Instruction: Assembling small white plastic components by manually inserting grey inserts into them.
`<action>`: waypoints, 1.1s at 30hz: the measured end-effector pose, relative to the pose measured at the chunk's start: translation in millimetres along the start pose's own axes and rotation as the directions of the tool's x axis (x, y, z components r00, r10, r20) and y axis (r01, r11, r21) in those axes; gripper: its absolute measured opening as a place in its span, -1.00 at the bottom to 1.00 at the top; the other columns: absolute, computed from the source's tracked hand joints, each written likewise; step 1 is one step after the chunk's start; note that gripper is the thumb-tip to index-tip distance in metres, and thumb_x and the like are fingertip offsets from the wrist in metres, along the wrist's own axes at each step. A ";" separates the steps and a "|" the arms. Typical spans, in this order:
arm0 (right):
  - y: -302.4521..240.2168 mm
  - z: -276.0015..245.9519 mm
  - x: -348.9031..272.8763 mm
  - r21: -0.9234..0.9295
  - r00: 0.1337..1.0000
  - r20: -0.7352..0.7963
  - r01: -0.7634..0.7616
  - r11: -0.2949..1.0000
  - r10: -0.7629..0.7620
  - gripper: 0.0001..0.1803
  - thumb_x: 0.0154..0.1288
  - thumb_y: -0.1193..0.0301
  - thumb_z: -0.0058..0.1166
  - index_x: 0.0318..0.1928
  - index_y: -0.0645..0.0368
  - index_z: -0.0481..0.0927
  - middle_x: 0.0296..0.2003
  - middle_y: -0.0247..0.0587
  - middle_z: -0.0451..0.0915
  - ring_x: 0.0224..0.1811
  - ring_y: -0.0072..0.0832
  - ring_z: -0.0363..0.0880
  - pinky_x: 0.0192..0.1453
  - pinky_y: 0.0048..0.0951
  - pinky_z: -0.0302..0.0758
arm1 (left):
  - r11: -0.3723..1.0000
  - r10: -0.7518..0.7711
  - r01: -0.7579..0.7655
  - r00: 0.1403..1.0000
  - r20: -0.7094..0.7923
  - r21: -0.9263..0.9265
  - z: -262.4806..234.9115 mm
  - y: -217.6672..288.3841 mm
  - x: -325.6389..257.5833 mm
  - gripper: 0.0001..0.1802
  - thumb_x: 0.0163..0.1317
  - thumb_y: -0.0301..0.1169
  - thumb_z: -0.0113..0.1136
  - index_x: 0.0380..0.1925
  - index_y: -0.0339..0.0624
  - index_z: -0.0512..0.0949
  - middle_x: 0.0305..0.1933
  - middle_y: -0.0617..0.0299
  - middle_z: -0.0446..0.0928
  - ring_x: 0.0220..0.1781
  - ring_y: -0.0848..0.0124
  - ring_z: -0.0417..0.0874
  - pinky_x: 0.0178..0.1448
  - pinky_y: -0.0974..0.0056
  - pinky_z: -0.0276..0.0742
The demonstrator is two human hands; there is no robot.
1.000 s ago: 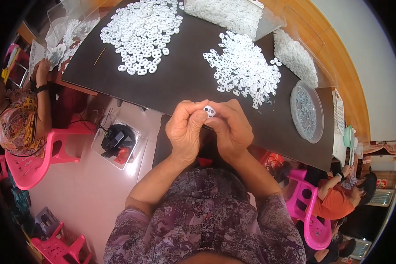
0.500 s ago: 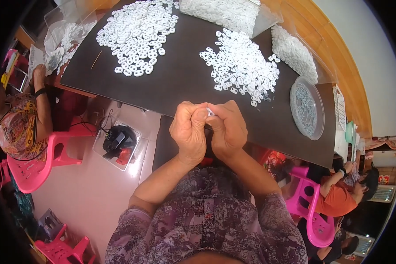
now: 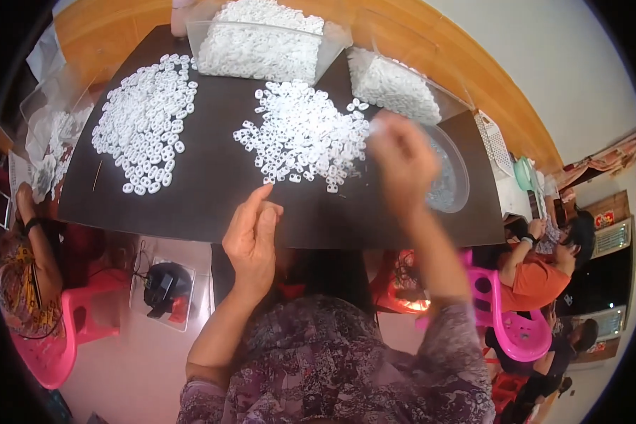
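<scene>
My left hand is held over the table's near edge, fingers apart and nothing visible in them. Motion smears my right hand, raised above the right side of the table. At its fingertips shows a small white plastic piece, blurred. Left of that hand lies a heap of small white two-holed plastic pieces. Partly behind the hand stands a round clear tub of small bluish-grey bits. Farther left spreads a pile of white oval two-holed plastic pieces.
Two clear bins, a large bin and a smaller bin, hold white pieces at the dark table's back. A thin brown stick lies at left. People sit on both sides; a pink chair is at right.
My hands have parted: the right swung up and right with the white piece, the left opened. The view has shifted, so the piles appear farther left.
</scene>
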State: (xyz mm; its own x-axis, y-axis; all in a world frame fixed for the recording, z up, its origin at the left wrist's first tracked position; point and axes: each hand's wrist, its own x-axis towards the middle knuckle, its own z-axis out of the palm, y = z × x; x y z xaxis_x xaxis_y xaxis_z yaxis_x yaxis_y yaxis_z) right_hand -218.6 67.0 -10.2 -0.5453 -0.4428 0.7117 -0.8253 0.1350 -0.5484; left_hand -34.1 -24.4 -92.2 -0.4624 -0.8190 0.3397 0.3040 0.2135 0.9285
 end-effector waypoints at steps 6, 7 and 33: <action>117.8 -67.0 126.1 -0.327 0.993 -0.074 0.063 0.943 -0.092 -0.80 0.13 0.52 0.11 -0.20 0.28 0.60 -0.41 -0.30 0.56 -0.40 -0.60 0.48 -0.32 -0.55 0.43 | 0.949 0.117 -0.158 0.980 0.161 0.273 14.9 2.0 22.1 -0.85 0.09 -0.60 0.15 -0.30 -0.30 0.57 -0.51 0.15 0.46 -0.45 0.33 0.49 -0.35 0.30 0.38; 118.3 -64.5 136.3 -0.608 0.985 -0.060 0.092 0.789 -0.160 -0.79 0.12 0.51 0.11 -0.19 0.24 0.60 -0.41 -0.26 0.57 -0.38 -0.54 0.50 -0.30 -0.51 0.44 | 0.928 0.147 -0.204 0.969 0.200 0.310 16.0 -0.1 25.1 -0.84 0.07 -0.61 0.16 -0.30 -0.29 0.57 -0.51 0.14 0.46 -0.45 0.30 0.49 -0.35 0.29 0.38; 43.1 -3.7 -68.1 -0.146 0.857 0.467 0.318 0.937 -0.218 -0.86 -0.05 0.60 0.14 -0.45 0.20 0.45 -0.49 -0.17 0.39 -0.38 -0.20 0.40 -0.35 -0.24 0.35 | 0.459 0.232 -0.662 0.734 0.639 0.593 80.5 -28.1 32.1 -0.92 -0.11 -0.51 0.11 -0.53 -0.20 0.47 -0.45 0.04 0.41 -0.32 0.13 0.46 -0.29 0.16 0.43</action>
State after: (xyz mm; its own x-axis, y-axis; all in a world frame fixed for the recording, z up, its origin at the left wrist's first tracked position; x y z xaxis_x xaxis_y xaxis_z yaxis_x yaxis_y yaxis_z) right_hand -217.6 106.2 -80.7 -0.2183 -0.8231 0.5242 -0.9680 0.1148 -0.2229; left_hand -124.5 -13.9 -95.2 -0.8006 -0.2113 0.5607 -0.0487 0.9556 0.2905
